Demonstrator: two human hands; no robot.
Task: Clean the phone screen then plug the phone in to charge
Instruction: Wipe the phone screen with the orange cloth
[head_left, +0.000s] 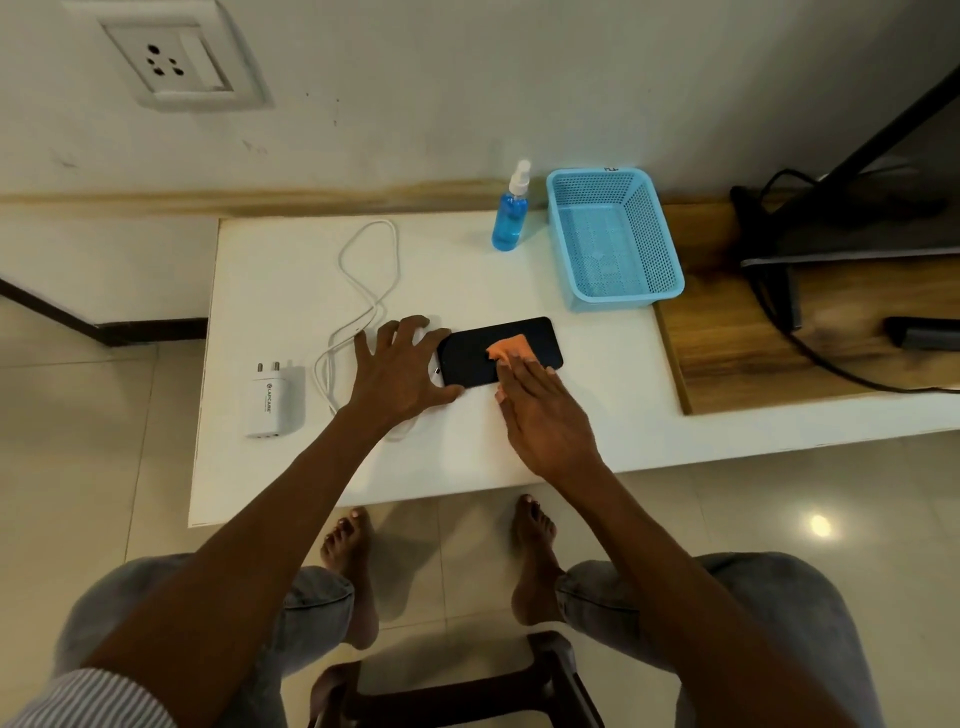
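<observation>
At centre frame, the left hand (400, 371), fingers splayed, is bracing the phone (500, 352) while the flat-fingered right hand (540, 410) is pressing the orange cloth (511, 347) down, and a hard swipe could skid the phone.

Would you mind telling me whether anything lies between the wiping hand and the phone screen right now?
Only the orange cloth, as intended: the right hand presses it flat on the phone. The left hand steadies the phone's left end, clear of the wiped area. Nothing else visible sits on the screen.
</observation>
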